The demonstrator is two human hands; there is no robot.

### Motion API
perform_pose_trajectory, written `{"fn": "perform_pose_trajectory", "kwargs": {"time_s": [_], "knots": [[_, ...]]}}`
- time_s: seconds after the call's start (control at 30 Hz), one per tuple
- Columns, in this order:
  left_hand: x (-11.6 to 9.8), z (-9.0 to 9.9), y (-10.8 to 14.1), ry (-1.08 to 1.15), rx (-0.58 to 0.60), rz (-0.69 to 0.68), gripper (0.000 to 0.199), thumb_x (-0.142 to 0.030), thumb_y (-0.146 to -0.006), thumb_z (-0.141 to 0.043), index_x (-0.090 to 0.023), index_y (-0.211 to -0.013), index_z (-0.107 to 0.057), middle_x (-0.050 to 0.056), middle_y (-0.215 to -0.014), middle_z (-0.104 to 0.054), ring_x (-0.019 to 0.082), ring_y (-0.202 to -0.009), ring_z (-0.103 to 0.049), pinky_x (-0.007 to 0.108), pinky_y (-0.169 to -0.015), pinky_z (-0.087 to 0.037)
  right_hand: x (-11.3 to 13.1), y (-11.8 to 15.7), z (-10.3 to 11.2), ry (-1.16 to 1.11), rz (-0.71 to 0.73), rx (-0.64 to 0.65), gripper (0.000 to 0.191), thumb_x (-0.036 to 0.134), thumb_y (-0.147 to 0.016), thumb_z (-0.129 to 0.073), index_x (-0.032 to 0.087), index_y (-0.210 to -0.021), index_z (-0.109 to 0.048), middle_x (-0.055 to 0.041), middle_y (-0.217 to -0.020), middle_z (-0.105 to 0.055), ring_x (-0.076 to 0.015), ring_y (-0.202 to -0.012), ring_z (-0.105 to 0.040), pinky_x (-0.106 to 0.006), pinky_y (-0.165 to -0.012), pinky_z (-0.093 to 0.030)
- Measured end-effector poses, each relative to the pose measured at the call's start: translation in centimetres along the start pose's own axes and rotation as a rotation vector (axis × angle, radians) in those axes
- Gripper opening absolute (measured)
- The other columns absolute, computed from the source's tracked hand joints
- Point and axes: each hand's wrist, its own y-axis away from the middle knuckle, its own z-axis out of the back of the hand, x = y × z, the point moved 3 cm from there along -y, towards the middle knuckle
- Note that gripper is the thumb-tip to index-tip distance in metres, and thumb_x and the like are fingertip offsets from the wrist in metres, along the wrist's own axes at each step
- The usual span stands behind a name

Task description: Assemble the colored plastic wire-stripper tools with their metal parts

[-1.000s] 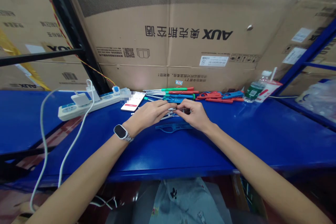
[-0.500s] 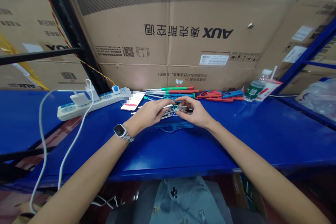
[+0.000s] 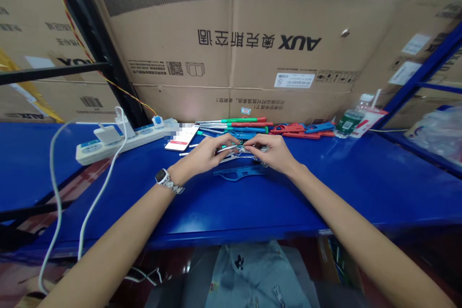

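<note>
My left hand (image 3: 205,153), with a watch on its wrist, is closed round a thin silver rod (image 3: 227,148). Facing it, my right hand (image 3: 276,153) pinches close to the rod's right end; what sits in those fingertips is too small to make out. Beneath both hands lie several slim silver pieces (image 3: 234,158) on the blue tabletop, partly hidden by the fingers. Nearer to me is a flat blue plastic part (image 3: 236,173) with a long opening in it.
Behind my hands lie green-and-red-handled rods (image 3: 243,120). Red plastic parts (image 3: 288,128) and a blue one (image 3: 319,128) are piled to their right. A phone (image 3: 182,137) and a power strip (image 3: 90,153) lie left. A bottle (image 3: 350,120) and a cup (image 3: 366,122) stand right.
My right hand's fingertips have come closer to my left hand's, and the right fingers are more tightly pinched. The loop of thin wire seen at the right fingers earlier no longer shows clearly.
</note>
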Motion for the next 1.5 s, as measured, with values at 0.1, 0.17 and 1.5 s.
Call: {"fn": "perform_pose_trajectory", "kwargs": {"time_s": [0.1,0.17,1.5], "knots": [[0.0,0.1,0.0,0.031,-0.006,0.023,0.022,-0.034,-0.102,-0.054,-0.021,-0.117,-0.066,0.003,-0.091,-0.074,0.011,-0.058,-0.057,0.025,-0.051,-0.038,-0.1,0.0,0.1,0.045,0.043,0.030,0.018,0.032,-0.094,-0.064,0.024,-0.098,-0.079,-0.0054,-0.093,-0.079,-0.0198,-0.078,-0.070,-0.035,-0.075,-0.054],[-0.1,0.2,0.0,0.056,-0.006,0.036,0.022,-0.034,-0.102,-0.055,-0.020,-0.115,-0.066,0.004,-0.094,-0.075,0.012,-0.060,-0.060,0.025,-0.052,-0.040,-0.1,0.1,0.2,0.094,0.082,0.051,0.019,0.030,-0.095,-0.062,0.025,-0.103,-0.079,-0.0060,-0.098,-0.079,-0.0216,-0.084,-0.072,-0.037,-0.080,-0.054],[1.1,0.6,0.2,0.176,0.103,0.267,0.024,-0.030,-0.098,-0.052,-0.017,-0.115,-0.062,0.005,-0.084,-0.075,0.012,-0.054,-0.049,0.025,-0.053,-0.035,-0.6,0.4,-0.8,0.094,-0.075,0.164,0.024,0.014,-0.094,-0.053,0.020,-0.106,-0.073,-0.0081,-0.107,-0.077,-0.0218,-0.095,-0.070,-0.034,-0.079,-0.051]]}}
